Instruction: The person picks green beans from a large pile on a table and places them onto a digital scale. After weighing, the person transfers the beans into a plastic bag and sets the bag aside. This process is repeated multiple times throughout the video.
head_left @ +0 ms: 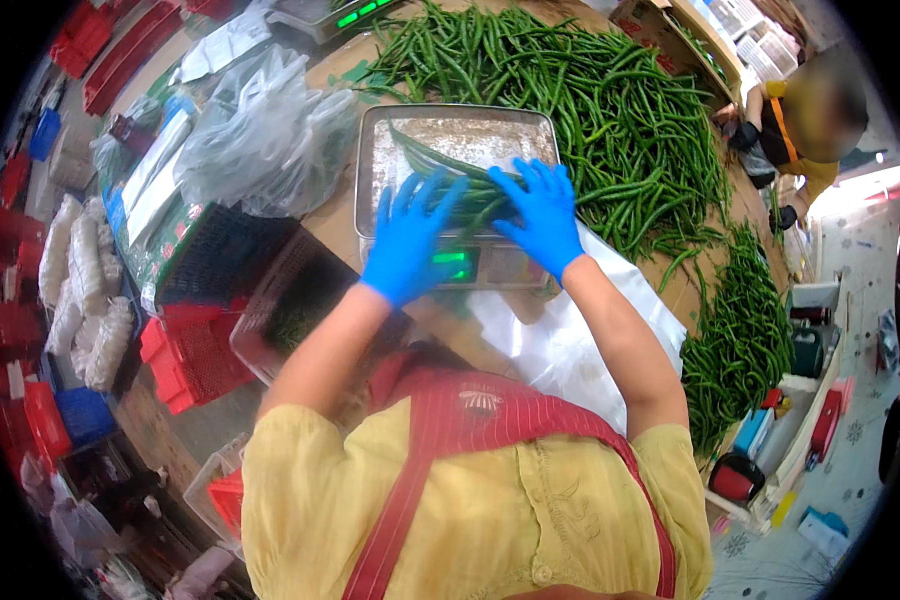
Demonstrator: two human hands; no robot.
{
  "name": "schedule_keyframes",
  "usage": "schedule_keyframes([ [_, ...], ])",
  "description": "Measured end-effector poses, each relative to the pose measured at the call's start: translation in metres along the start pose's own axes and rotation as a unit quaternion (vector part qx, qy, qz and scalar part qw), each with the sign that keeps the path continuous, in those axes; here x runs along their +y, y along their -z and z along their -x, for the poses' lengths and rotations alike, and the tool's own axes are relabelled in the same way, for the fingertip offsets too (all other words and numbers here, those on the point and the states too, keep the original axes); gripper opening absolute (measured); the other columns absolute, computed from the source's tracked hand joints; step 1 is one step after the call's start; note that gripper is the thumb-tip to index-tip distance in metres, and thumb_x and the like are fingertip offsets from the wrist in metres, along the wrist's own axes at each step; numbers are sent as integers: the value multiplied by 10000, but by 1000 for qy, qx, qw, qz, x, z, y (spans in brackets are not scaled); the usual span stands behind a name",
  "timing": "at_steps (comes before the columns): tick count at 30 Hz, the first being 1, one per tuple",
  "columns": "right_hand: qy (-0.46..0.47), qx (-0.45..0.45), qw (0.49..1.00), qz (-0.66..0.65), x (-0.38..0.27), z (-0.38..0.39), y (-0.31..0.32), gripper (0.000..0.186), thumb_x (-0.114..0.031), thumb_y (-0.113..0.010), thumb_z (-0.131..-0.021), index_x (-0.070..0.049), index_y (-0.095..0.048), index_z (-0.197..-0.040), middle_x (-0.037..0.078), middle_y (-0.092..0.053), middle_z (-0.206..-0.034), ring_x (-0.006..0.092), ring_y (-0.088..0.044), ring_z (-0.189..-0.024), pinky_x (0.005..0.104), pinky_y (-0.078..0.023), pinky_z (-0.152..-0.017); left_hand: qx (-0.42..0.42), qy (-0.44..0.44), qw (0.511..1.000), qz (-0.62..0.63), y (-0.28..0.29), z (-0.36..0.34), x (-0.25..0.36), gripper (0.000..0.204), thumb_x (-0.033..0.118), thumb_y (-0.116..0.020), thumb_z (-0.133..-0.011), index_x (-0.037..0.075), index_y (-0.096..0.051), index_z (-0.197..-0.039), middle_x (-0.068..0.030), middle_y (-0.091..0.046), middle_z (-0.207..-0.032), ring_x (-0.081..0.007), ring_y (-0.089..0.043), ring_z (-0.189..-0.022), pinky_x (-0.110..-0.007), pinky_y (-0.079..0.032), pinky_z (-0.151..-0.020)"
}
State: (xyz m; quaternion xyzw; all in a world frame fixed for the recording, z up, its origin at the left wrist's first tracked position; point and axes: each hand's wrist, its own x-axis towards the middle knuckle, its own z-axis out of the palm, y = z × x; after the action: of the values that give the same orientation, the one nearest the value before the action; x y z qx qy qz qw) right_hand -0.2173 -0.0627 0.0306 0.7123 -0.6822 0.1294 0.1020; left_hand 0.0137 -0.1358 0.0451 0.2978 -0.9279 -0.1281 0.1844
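Note:
In blue gloves, my left hand (pixel 410 235) and my right hand (pixel 542 215) reach over a metal weighing scale (pixel 380 140) with fingers spread. A loose bunch of long green peppers (pixel 460 178) lies on its pan between my hands, which touch it or hover just over it; contact is hard to tell, and my left fingers are slightly blurred. Green digits glow on the scale's front display (pixel 450 265). A large heap of green peppers (pixel 620 150) spreads over the brown work surface (pixel 680 290) behind and right of the scale. A white plastic sheet (pixel 540 340) lies below the scale.
Clear plastic bags (pixel 260 140) are piled at upper left, beside a red crate (pixel 195 355) and a dark crate (pixel 290 300). Another pepper heap (pixel 730 350) is at right. A co-worker (pixel 800 120) with dark gloves stands at upper right. Another scale (pixel 320 12) sits at the top.

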Motion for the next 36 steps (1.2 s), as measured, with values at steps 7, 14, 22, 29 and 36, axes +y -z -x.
schedule_keyframes([
  [7, -86, 9, 996, -38, 9, 5, -32, 553, -341, -632, -851, -217, -495, -1372, 106, -560, -1252, 328, -519, -1135, 473, -418, -930, -112, -81, 987, -77, -13, -77, -87, 938, 516, -732, -738, 289, -257, -1515, -122, -238, -1568, -421, -227, -1421, -610, -162, -1136],
  [14, -117, 135, 967, -182, 11, 83, -30, 424, -173, -629, -835, -105, -579, -1251, 142, -573, -1224, 346, -514, -1133, 464, -393, -987, -238, -180, 954, -30, -39, -115, -37, 987, 478, -738, -733, 138, -245, -1518, -232, -384, -1458, -454, -397, -1300, -580, -271, -1090],
  [22, -337, 196, 896, -211, -9, 289, 73, 291, -145, -573, -889, -145, -645, -1171, 106, -625, -1171, 319, -564, -1062, 437, -409, -976, 36, -174, 978, -109, -39, -102, -4, 808, 204, -753, -763, 74, -378, -1467, -232, -469, -1400, -410, -501, -1214, -429, -421, -996],
  [29, -733, 79, 667, -112, 10, 547, 122, 371, -164, -579, -882, -107, -601, -1248, 143, -586, -1241, 334, -551, -1127, 421, -426, -1001, -289, -166, 888, 317, -115, -9, 149, 669, 39, -661, -848, 40, -380, -1456, -166, -381, -1490, -286, -379, -1364, -401, -323, -1115],
  [36, -754, 28, 653, 69, 125, 705, 171, 1113, -351, -833, -678, -173, -152, -1540, 216, -245, -1544, 389, -311, -1392, 478, -318, -1122, -250, -109, 927, 257, -165, 37, 229, 934, 186, -728, -817, 87, -143, -1538, -182, -149, -1581, -314, -222, -1439, -446, -225, -1162],
])
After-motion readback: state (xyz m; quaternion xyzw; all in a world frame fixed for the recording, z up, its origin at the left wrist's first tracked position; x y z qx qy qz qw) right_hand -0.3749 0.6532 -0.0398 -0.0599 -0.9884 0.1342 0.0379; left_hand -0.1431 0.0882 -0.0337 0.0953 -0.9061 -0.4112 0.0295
